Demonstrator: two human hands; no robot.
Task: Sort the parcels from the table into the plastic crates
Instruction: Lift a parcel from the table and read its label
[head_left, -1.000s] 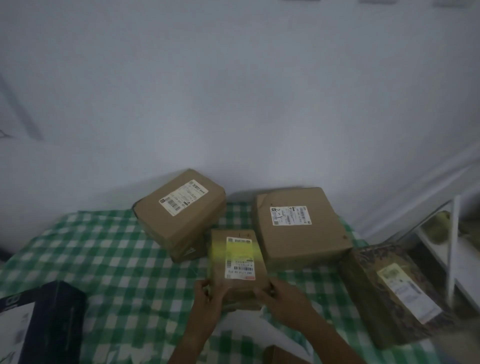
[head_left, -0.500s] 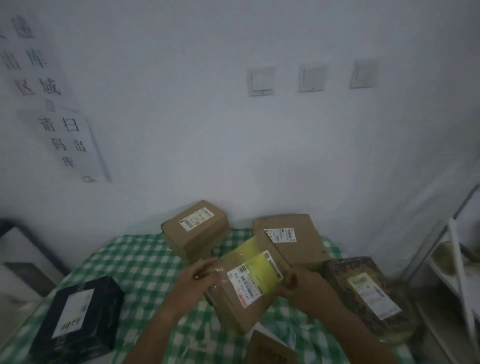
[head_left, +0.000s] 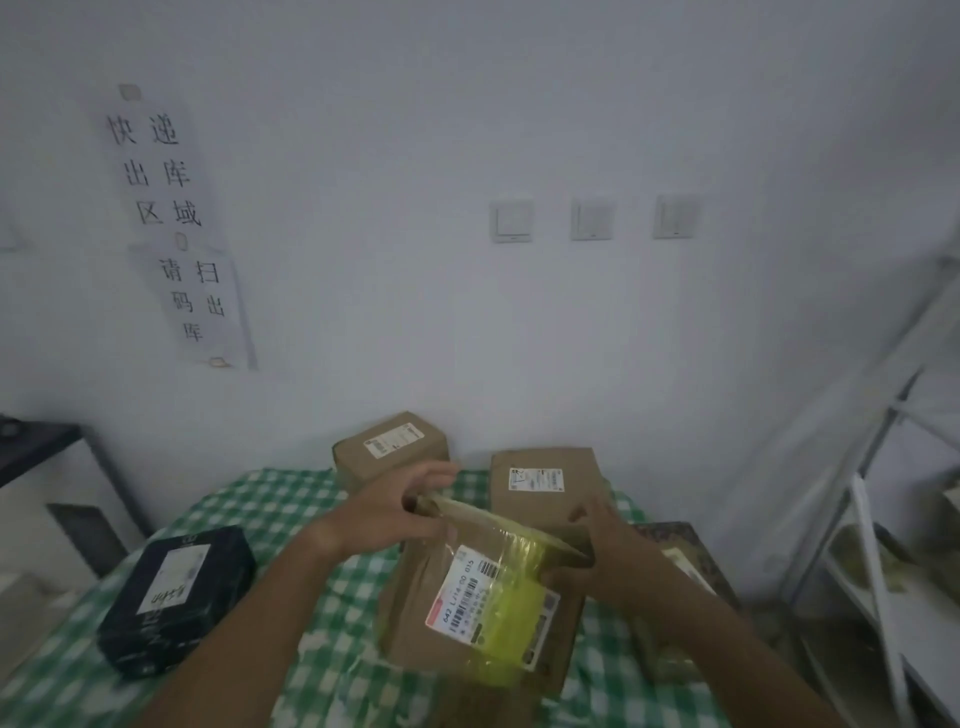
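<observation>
Left grip: the left hand (head_left: 387, 512) holds the far left corner of the taped parcel (head_left: 483, 597); the thumb is under the top edge and the fingers reach over it.
Right grip: the right hand (head_left: 597, 551) holds the far right edge of the same parcel, the fingers curled around the side.
Parcel in hand: a brown carton with yellow tape and a white label with barcode. It is tilted, the far edge raised toward the wall, the label facing the camera. I cannot tell if its near edge touches the counter (head_left: 270, 514).
Behind the taped parcel: two brown parcels stand near the wall, the left brown parcel (head_left: 392, 449) and the right brown parcel (head_left: 545, 483), both with labels up.
Right of the taped parcel: a dark patterned parcel (head_left: 675, 545), mostly hidden by the right arm.
Left of the taped parcel: a black parcel (head_left: 176, 597) with a white label, well apart, on the green check cloth.
Crates: no plastic crate is visible in this view.
Step in hand: it seems the person lifts one parcel and reads its label, to decide the crate.
Next move: probably carry it off the counter with both hands and turn toward the crates; the grip on two far corners must be firm, because the carton can tip forward.
Progress: at least four parcels wait on the counter, so the sorting looks far from finished.
</observation>
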